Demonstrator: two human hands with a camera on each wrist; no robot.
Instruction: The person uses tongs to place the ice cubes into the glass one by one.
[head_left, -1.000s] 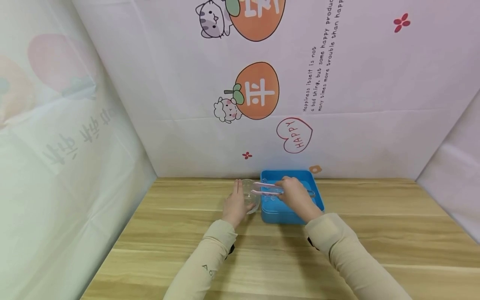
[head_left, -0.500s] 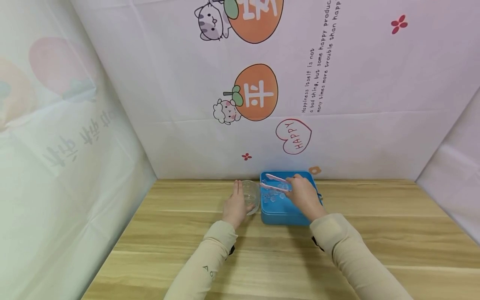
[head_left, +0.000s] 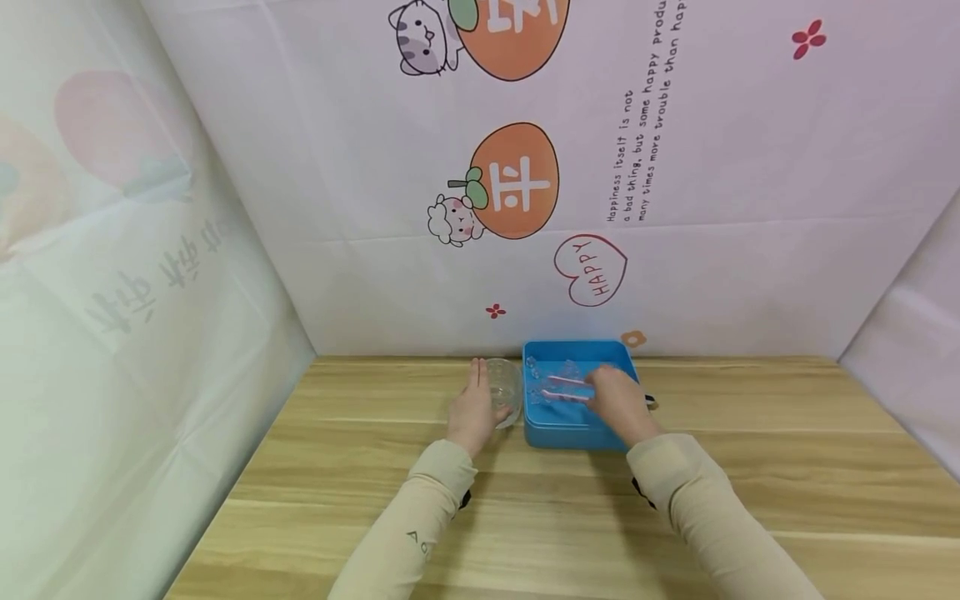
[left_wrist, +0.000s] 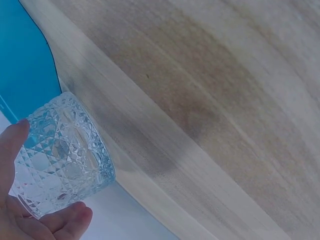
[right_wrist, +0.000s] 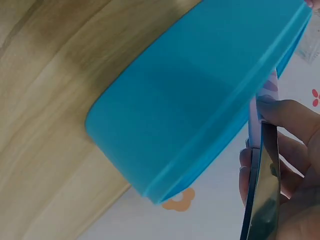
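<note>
My left hand [head_left: 471, 417] holds a clear cut-glass tumbler [left_wrist: 65, 155], thumb on one side and fingers on the other. The tumbler stands on the table against the left side of a blue plastic box [head_left: 566, 435]. My right hand [head_left: 617, 404] grips a pair of tongs [right_wrist: 265, 185] with metal handles and pink arms. Their ends reach down into the box among several clear, ice-like pieces [head_left: 532, 364]. Whether a piece sits between the tong tips is too small to tell. In the right wrist view the box wall hides the tips.
The wood-grain table [head_left: 540, 533] runs up to a printed white cloth backdrop [head_left: 375, 275]. More white cloth [head_left: 112, 375] hangs on the left side. The box stands close to the back cloth.
My right hand has drawn the tongs rightward from beside the tumbler's mouth and lowered them into the box. The left hand and tumbler have stayed in place.
</note>
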